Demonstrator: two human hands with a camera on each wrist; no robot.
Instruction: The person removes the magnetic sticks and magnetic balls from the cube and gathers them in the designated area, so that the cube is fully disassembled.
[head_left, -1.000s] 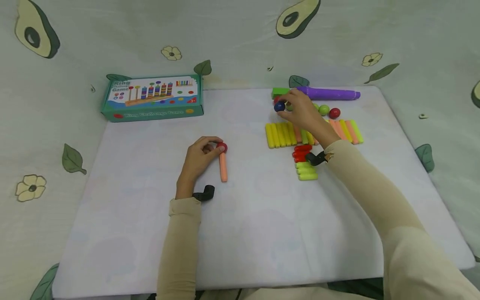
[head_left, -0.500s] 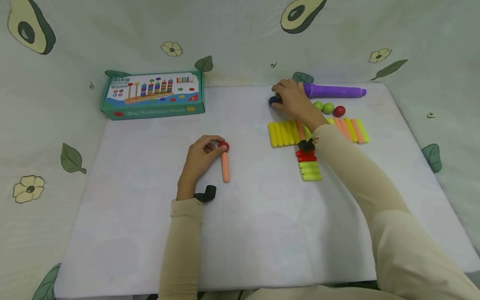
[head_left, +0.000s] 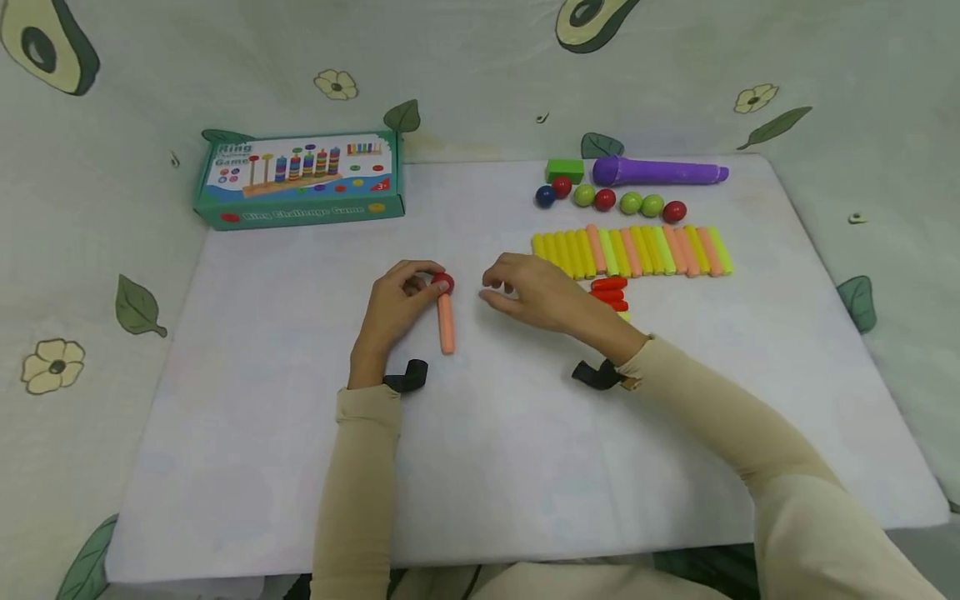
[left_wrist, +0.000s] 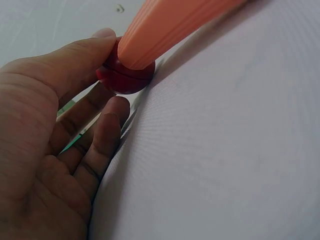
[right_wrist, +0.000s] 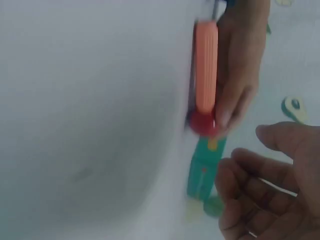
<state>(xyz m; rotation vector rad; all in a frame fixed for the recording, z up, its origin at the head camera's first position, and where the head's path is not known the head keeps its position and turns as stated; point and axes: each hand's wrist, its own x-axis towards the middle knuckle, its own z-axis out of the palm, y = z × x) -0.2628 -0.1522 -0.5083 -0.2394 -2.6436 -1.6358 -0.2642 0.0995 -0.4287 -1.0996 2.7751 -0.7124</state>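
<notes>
My left hand [head_left: 392, 310] pinches a red ball [head_left: 445, 283] between thumb and fingers on the white table. An orange ridged stick [head_left: 446, 325] meets the ball and points toward the front edge. In the left wrist view the stick's end [left_wrist: 137, 55] sits against the red ball [left_wrist: 125, 82]; whether it is fitted into it I cannot tell. Just right of the ball, my right hand [head_left: 536, 292] hovers with loosely bent fingers and nothing between them. The right wrist view also shows its thumb apart from the fingers [right_wrist: 260, 170].
Behind my right hand lies a row of yellow, green and orange sticks [head_left: 637, 252], with red sticks [head_left: 609, 284] in front. Further back are a blue ball [head_left: 545, 197], red and green balls [head_left: 631, 202], a green block [head_left: 565, 171] and a purple microphone-shaped toy [head_left: 660, 172]. A game box [head_left: 300, 182] stands back left.
My right hand has set the blue ball down by the green block, let go, and come forward and left toward my left hand. The left hand keeps its hold on the red ball.
</notes>
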